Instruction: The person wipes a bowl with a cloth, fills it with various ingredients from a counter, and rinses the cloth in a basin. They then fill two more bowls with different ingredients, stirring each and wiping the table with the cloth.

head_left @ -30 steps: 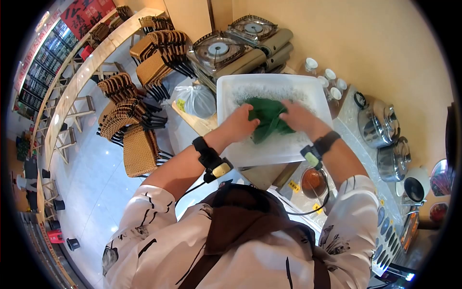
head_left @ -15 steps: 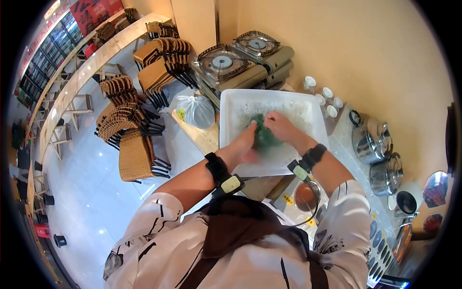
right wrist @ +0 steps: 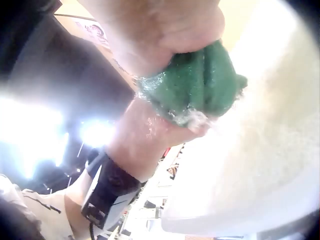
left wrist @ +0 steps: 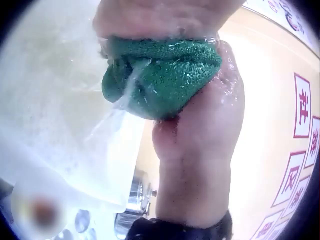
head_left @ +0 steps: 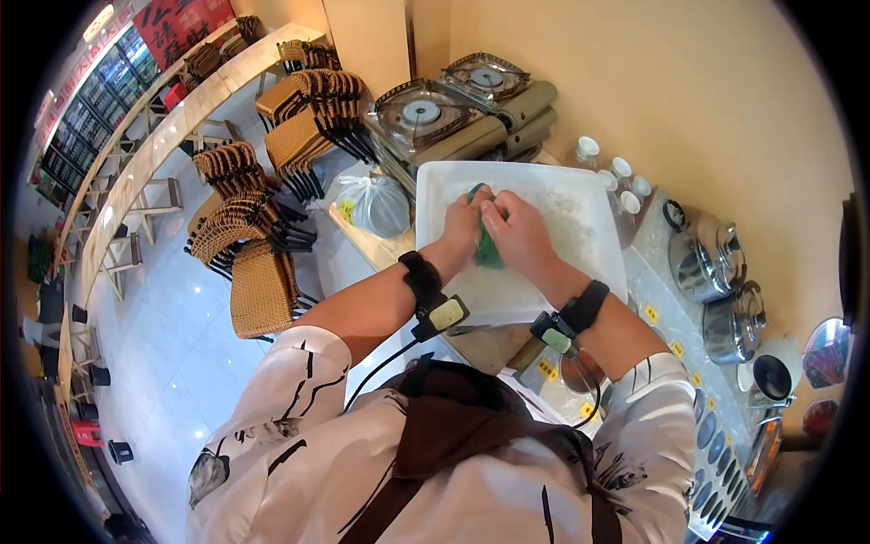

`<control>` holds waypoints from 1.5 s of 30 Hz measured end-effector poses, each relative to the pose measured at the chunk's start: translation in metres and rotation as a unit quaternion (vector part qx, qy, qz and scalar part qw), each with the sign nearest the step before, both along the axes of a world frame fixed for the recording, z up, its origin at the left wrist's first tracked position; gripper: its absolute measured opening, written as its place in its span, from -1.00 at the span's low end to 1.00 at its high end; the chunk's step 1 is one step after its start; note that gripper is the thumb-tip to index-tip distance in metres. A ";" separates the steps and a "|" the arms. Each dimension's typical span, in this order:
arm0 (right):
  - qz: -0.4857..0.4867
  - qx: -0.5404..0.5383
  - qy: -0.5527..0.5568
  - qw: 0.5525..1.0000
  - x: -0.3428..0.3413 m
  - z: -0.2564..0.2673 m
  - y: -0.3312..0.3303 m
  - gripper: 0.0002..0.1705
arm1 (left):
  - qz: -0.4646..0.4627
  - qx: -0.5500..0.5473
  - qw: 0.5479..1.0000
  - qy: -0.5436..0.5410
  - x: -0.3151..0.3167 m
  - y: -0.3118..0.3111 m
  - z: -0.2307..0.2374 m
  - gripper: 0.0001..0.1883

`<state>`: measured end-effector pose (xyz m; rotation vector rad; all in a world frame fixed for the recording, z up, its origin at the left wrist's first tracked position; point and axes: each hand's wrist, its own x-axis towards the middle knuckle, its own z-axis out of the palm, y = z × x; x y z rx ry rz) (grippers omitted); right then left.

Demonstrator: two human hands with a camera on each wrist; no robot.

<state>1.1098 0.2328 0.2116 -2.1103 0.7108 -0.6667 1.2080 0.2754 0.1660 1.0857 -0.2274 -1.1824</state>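
Observation:
A wet green cloth (head_left: 488,251), bunched into a thick wad, is squeezed between both hands over a white plastic tub (head_left: 580,299). My left hand (head_left: 461,225) grips it from the left side, and my right hand (head_left: 519,233) grips it from the right, the two almost together. In the left wrist view, water runs off the folded terry-like cloth (left wrist: 165,80). The right wrist view also shows the cloth (right wrist: 200,87) dripping, its folds bulging out between the hands. Parts of it are hidden under the fingers.
Portable gas stoves (head_left: 421,113) are stacked behind the tub. A tied plastic bag (head_left: 376,207) sits left of it. White cups (head_left: 621,168) and steel pots (head_left: 702,263) stand to the right. Stacked woven chairs (head_left: 258,290) occupy the floor at left.
The cloth was spread out between the hands, then lowered into the sudsy water and gathered. Now it is bunched up, with both hands brought close together around it and water running from it.

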 end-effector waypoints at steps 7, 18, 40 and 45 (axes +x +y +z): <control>-0.046 -0.161 0.068 0.983 -0.005 -0.030 -0.038 -0.64 | -0.022 0.056 0.993 -0.099 -0.008 -0.002 -0.008 -0.66; 0.008 -0.204 0.277 0.939 -0.037 -0.087 -0.077 -0.63 | -0.137 0.138 0.976 -0.101 0.014 0.040 0.018 -0.55; 0.248 0.348 -0.017 0.904 -0.035 0.015 -0.036 -0.80 | -0.191 -0.010 0.967 0.167 0.021 0.026 -0.012 -0.50; 0.140 0.175 -0.014 0.974 -0.024 0.016 -0.034 -0.71 | -0.257 -0.094 0.937 0.219 0.014 0.037 0.035 -0.57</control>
